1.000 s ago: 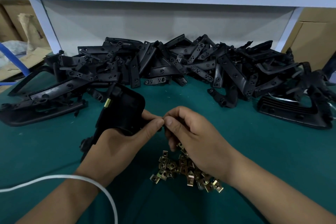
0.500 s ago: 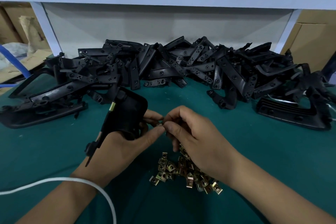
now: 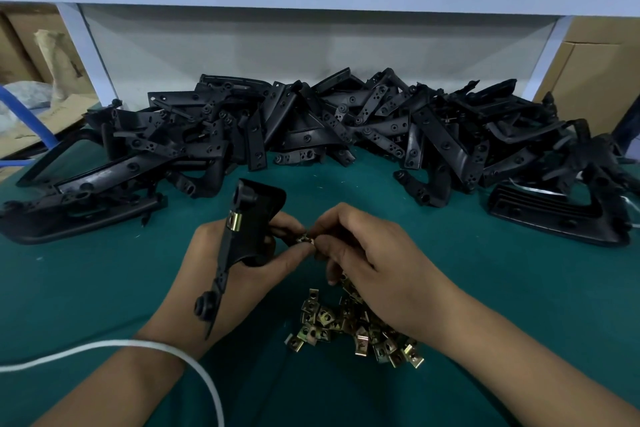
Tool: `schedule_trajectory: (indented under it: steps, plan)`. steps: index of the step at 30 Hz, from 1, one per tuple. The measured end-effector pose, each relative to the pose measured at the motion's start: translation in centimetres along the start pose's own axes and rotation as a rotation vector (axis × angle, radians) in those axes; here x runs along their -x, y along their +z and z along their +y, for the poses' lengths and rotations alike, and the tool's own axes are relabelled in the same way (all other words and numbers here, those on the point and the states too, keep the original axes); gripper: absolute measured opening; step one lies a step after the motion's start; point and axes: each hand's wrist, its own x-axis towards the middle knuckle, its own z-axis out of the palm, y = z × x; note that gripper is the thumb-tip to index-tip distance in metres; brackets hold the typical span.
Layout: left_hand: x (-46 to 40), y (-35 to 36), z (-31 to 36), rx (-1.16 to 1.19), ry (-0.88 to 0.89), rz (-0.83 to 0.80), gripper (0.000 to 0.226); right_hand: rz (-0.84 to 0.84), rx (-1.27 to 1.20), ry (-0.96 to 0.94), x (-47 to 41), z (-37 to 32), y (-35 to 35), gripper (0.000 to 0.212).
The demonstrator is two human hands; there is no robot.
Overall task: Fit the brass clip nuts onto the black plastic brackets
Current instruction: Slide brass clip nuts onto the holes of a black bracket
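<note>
- The left hand grips 1 black bracket just beyond the loose pile of brass clip nuts, with its fingers curled round the bracket's broad body and its thumb reaching to the bracket's right edge.
- The right hand, directly above the pile, pinches 1 clip nut between thumb and forefinger and holds it against that right edge, touching the left thumb.
- 1 fitted clip nut already sits on the bracket's narrow arm, on the far-left side from the pile.
- Risk: the nut may go on crooked. It is small and partly hidden by both thumbs, so I cannot tell whether its slot lines up with the plastic tab.
- Risk: a forced push could spread the clip or scrape the tab, leaving it loose.
- Risk: the pinch is on the nut's very edge, so a slip would drop it into the pile straight below, where it is lost among the others.
- Risk: the bracket's long lower arm hangs over the left wrist toward the white cable, left of the pile, and a twist of the hand could snag it.
- The heap of unfitted brackets lies well beyond the pile on the green mat, so much of the task seems to remain.
</note>
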Motion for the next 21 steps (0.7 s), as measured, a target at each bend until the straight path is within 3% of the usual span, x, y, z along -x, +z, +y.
schedule_trajectory:
  steps: [7, 13, 21]
  plan:
    - [-0.3, -0.1, -0.5, -0.041, 0.003, 0.007, 0.025, -0.009, -0.035, 0.003, 0.2, -0.2, -0.1, 0.013]
    - [-0.3, 0.2, -0.1, 0.082, -0.069, 0.012, 0.027, 0.032, 0.045, -0.037, -0.1, -0.1, 0.4, 0.02]
    - [0.0, -0.5, 0.5, 0.181, -0.205, -0.102, 0.035, 0.095, 0.108, -0.108, 0.0, 0.4, 0.6, 0.023]
